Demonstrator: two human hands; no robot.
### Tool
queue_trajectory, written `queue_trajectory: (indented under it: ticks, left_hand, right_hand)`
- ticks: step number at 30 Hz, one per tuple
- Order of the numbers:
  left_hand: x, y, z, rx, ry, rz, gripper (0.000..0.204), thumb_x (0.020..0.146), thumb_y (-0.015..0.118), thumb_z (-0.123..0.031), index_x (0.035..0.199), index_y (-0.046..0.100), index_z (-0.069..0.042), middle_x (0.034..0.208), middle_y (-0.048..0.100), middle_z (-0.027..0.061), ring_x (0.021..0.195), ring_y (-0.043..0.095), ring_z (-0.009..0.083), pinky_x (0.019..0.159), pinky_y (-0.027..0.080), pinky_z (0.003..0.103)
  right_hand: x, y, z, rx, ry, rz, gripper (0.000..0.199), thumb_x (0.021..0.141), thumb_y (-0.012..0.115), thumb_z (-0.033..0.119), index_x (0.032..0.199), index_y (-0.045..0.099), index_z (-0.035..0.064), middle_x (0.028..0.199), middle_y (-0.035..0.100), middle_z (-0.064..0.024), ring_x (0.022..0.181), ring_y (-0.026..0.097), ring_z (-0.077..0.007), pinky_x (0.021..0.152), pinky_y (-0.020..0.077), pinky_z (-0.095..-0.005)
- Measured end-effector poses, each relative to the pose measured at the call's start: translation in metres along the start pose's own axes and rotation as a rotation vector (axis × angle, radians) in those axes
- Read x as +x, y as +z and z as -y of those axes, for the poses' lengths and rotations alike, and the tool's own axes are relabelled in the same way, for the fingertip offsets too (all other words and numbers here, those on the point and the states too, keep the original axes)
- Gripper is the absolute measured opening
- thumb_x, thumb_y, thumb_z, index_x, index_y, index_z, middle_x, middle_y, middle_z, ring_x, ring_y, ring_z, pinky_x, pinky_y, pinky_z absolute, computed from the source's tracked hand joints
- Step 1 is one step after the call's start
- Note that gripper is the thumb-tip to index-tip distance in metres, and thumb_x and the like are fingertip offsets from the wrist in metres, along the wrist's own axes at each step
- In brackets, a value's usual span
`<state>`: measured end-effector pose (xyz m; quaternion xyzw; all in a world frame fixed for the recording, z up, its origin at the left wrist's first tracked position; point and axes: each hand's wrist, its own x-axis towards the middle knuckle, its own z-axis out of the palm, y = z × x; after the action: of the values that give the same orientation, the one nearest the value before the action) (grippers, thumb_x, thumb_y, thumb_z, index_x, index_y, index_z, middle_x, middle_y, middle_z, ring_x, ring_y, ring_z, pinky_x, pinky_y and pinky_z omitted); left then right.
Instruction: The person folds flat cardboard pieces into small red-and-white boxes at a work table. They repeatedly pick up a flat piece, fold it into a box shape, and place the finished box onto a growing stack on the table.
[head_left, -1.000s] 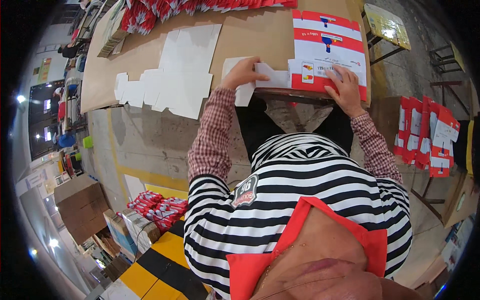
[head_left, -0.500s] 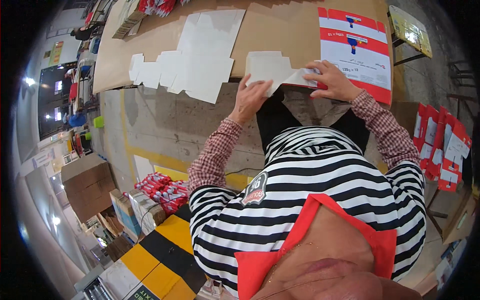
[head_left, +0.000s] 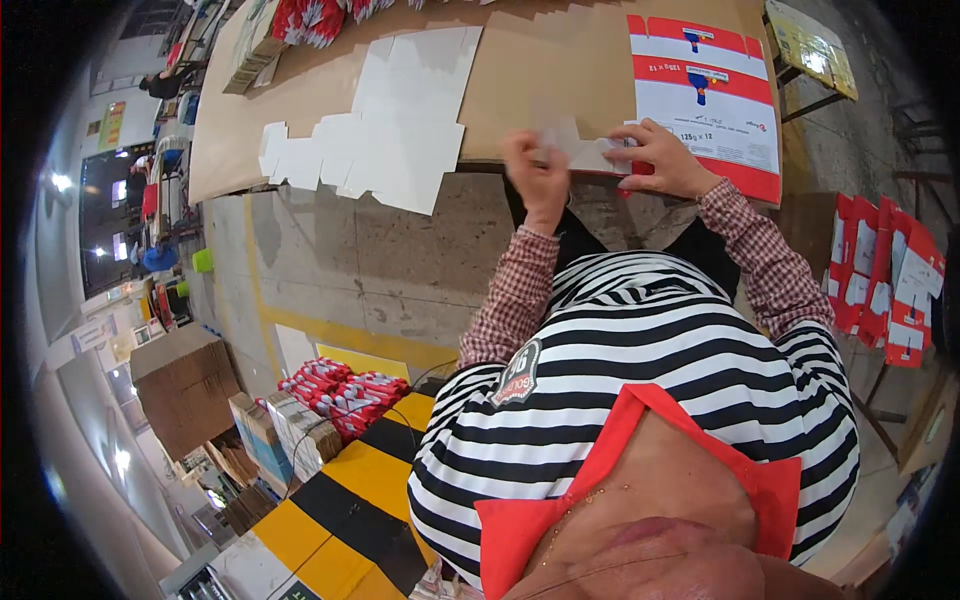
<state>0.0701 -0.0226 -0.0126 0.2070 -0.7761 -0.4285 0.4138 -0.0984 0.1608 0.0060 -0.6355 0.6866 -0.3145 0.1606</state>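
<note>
A small carton [head_left: 590, 155], its pale inner side showing and partly folded, lies at the table's near edge between my hands. My right hand [head_left: 672, 165] pinches its right end, fingers above and thumb below. Close by on the left is my left hand [head_left: 540, 175], curled and smeared by motion, next to a blurred pale flap. Whether its fingers hold that flap cannot be made out. White flat carton blanks [head_left: 415, 110] lie overlapped to the left, some jutting past the edge. Right of my hands rests a flat red-and-white printed carton sheet [head_left: 715, 120].
The brown-covered table [head_left: 560, 60] spans the front. At its far left stand stacked cardboard pieces [head_left: 252, 50] beside red-and-white packs [head_left: 315, 18]. Folded red-and-white cartons [head_left: 885, 275] stand at right. A cardboard box [head_left: 185, 385] and bundled red-and-white packs [head_left: 340, 395] sit at lower left.
My left hand has moved right and curled up, and the pale panel it was on has turned up into a blur. My right hand keeps its grip. The view has shifted slightly.
</note>
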Motion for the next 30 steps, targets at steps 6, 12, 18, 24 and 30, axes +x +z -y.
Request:
queue_trajectory:
  ticks: [6, 12, 18, 24, 30]
  left_hand:
    - [0.039, 0.037, -0.034, 0.434, 0.572, 0.776, 0.095, 0.077, 0.068, -0.064, 0.146, 0.039, -0.006, 0.153, 0.032, 0.0200, 0.145, 0.025, 0.0382, 0.116, 0.018, 0.056]
    - [0.040, 0.056, -0.010, 0.385, 0.540, 0.727, 0.113, 0.074, 0.051, -0.083, 0.151, 0.030, -0.003, 0.157, 0.028, 0.0186, 0.148, 0.020, 0.0377, 0.116, 0.016, 0.059]
    - [0.042, 0.064, -0.004, 0.554, 0.593, 0.785, 0.107, 0.079, 0.045, -0.081, 0.148, 0.034, -0.001, 0.155, 0.031, 0.0193, 0.146, 0.025, 0.0363, 0.114, 0.019, 0.060]
    - [0.038, 0.067, -0.006, 0.653, 0.621, 0.813, 0.106, 0.077, 0.047, -0.081, 0.145, 0.039, 0.001, 0.153, 0.034, 0.0207, 0.144, 0.028, 0.0388, 0.112, 0.022, 0.062]
    - [0.038, 0.067, -0.014, 0.679, 0.604, 0.831, 0.098, 0.082, 0.051, -0.073, 0.145, 0.038, 0.001, 0.153, 0.033, 0.0222, 0.143, 0.028, 0.0411, 0.111, 0.024, 0.061]
  right_hand:
    - [-0.018, -0.011, 0.004, -0.299, 0.102, 0.089, 0.067, 0.068, 0.082, 0.029, 0.130, 0.061, 0.0117, 0.138, 0.052, -0.0112, 0.127, 0.044, -0.0318, 0.108, 0.0364, -0.0466]
    - [-0.040, -0.032, 0.012, -0.389, 0.236, -0.282, 0.087, 0.069, 0.083, 0.036, 0.145, 0.047, 0.0148, 0.153, 0.036, -0.0120, 0.144, 0.028, -0.0326, 0.117, 0.0255, -0.0477]
    - [-0.044, -0.020, -0.001, -0.396, 0.229, -0.232, 0.091, 0.071, 0.079, 0.045, 0.146, 0.042, 0.0064, 0.153, 0.036, -0.0130, 0.144, 0.029, -0.0317, 0.119, 0.0248, -0.0464]
    - [-0.050, -0.010, -0.007, -0.404, 0.217, -0.239, 0.093, 0.072, 0.076, 0.048, 0.145, 0.041, 0.0016, 0.153, 0.036, -0.0158, 0.144, 0.030, -0.0329, 0.118, 0.0252, -0.0468]
    - [-0.049, -0.010, -0.005, -0.437, 0.227, -0.198, 0.088, 0.079, 0.068, 0.058, 0.141, 0.045, -0.0006, 0.152, 0.037, -0.0169, 0.143, 0.032, -0.0321, 0.119, 0.0242, -0.0466]
